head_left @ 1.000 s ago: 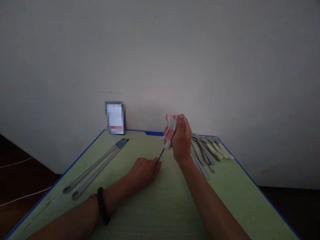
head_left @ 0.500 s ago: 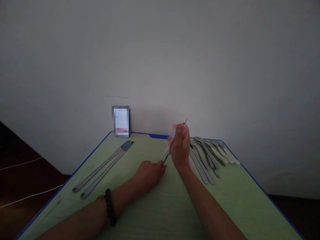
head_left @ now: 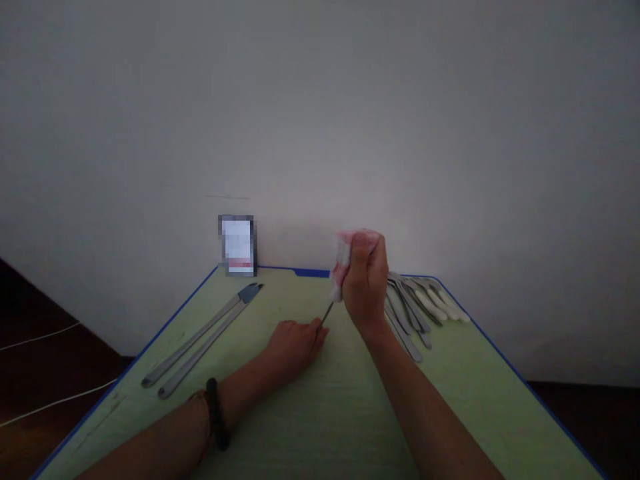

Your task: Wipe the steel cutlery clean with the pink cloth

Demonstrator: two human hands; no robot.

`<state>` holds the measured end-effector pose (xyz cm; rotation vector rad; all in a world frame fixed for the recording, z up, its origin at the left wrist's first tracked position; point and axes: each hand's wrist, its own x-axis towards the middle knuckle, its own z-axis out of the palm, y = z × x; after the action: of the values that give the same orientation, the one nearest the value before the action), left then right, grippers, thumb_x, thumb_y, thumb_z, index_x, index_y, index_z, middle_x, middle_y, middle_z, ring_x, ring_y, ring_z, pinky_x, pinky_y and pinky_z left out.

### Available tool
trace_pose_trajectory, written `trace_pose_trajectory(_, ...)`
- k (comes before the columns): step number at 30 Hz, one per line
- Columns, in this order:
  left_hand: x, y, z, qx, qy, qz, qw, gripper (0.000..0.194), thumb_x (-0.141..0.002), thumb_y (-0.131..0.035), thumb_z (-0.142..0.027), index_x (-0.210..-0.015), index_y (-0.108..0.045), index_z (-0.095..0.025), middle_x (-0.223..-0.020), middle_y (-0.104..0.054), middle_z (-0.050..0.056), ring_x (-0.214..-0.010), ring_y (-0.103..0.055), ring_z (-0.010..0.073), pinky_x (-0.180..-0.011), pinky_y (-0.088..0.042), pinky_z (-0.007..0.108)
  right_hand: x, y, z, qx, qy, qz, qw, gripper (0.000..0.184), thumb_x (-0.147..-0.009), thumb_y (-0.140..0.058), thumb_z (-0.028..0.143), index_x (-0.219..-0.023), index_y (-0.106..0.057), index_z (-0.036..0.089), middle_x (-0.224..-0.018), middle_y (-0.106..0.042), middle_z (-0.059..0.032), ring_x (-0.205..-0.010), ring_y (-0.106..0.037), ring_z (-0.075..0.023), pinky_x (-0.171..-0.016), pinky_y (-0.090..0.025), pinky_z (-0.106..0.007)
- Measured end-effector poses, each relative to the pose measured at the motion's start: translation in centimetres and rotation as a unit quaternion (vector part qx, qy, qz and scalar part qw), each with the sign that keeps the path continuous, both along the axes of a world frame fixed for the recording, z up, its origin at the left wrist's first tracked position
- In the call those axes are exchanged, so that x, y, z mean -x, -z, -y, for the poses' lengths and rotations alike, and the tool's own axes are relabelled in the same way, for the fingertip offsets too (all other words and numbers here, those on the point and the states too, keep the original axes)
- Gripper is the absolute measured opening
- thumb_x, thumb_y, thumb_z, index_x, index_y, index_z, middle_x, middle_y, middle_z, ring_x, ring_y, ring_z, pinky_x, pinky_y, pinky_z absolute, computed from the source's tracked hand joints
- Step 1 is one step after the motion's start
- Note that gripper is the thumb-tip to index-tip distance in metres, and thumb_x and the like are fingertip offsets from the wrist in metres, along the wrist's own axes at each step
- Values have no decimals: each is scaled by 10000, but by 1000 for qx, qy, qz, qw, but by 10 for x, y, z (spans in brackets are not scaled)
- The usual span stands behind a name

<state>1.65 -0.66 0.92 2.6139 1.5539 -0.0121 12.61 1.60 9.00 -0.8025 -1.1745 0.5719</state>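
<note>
My left hand [head_left: 296,345], low over the table's middle, is closed around one end of a thin piece of metal cutlery [head_left: 327,313] that slants up to the right. Its kind cannot be told, as most of it is covered. Above and to the right, my right hand [head_left: 366,283] grips a white and pink cloth [head_left: 342,263] bunched around the upper part of the cutlery. Two long metal utensils [head_left: 200,343], knife-like at their far ends, lie side by side to the left. Right of my right hand lies a group of metal cutlery [head_left: 407,310], partly hidden by that hand.
White-handled cutlery [head_left: 443,303] lies at the far right of the group. A lit, blurred-out screen [head_left: 238,245] stands at the back left against the wall [head_left: 320,120]. The green table [head_left: 300,433] has a blue rim. White cords [head_left: 55,403] run at the left.
My right hand and the cloth have moved slightly up along the cutlery, and its upper tip, seen before, is now hidden. My left hand keeps its hold. The whole view has shifted a little.
</note>
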Motion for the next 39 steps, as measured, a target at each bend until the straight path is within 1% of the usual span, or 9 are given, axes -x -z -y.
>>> trace_pose_trajectory(2,0,1,-1,2,-2,0,1000,406,-997,-229,-331,-1101,-570,-136,-880,-735,138,-801,-713,281,-741,-530,407,5,2,3,1,-7,14,1000,355,-902,-373,557,-874,-483,221,-552,-482,75,-358,-426,-67,-391,-362,-195)
trace_pose_trajectory(9,0,3,-2,0,-15,-5,1000,404,-991,-239,-311,-1106,-576,-121,-891,-738,154,-816,-712,307,-732,-529,417,14,29,-6,48,-41,40,997,379,-903,-359,574,-863,-451,208,-531,-433,86,-351,-414,-72,-362,-352,-201)
trace_pose_trajectory(13,0,3,-2,0,-12,2,1000,410,-990,-228,-316,-1126,-563,-122,-893,-735,158,-812,-710,314,-716,-525,419,6,17,-5,54,-41,25,997,394,-896,-370,586,-851,-465,207,-490,-440,90,-343,-432,-77,-357,-353,-195)
trace_pose_trajectory(17,-1,2,-3,8,-15,0,1000,405,-989,-244,-338,-1111,-571,-132,-906,-734,152,-822,-709,294,-729,-519,393,2,-3,1,3,-13,5,1000,400,-890,-375,602,-858,-460,212,-475,-440,95,-329,-426,-72,-365,-355,-190)
trace_pose_trajectory(19,-1,2,-3,9,-13,4,1000,400,-990,-247,-332,-1118,-570,-134,-914,-733,147,-826,-708,288,-736,-517,389,5,-2,3,-8,-8,6,1000,396,-893,-370,600,-866,-454,214,-480,-433,96,-323,-408,-68,-361,-345,-188)
trace_pose_trajectory(25,1,0,-3,15,-14,8,1000,405,-985,-261,-275,-953,-637,-126,-888,-732,160,-833,-707,276,-753,-511,364,19,43,-5,86,-39,67,993,416,-899,-329,605,-858,-449,209,-498,-441,81,-351,-444,-88,-365,-366,-207)
trace_pose_trajectory(28,2,0,-3,10,-11,11,1000,408,-987,-252,-281,-977,-632,-133,-926,-727,158,-842,-705,275,-756,-508,365,17,51,-10,107,-52,72,990,425,-894,-333,612,-850,-457,208,-489,-453,79,-360,-454,-94,-375,-375,-213)
trace_pose_trajectory(32,0,1,-4,6,-29,12,999,394,-989,-256,-337,-1135,-556,-127,-888,-730,145,-791,-710,279,-709,-512,369,6,31,-13,77,-14,22,997,446,-870,-363,639,-831,-467,208,-509,-472,77,-384,-469,-89,-392,-384,-208)
trace_pose_trajectory(39,1,1,-3,2,0,9,1000,395,-984,-238,-335,-1079,-568,-142,-869,-732,142,-793,-706,299,-695,-511,393,-3,-7,-1,-5,-5,-20,1000,410,-880,-395,603,-838,-482,205,-471,-433,103,-323,-431,-67,-354,-338,-189)
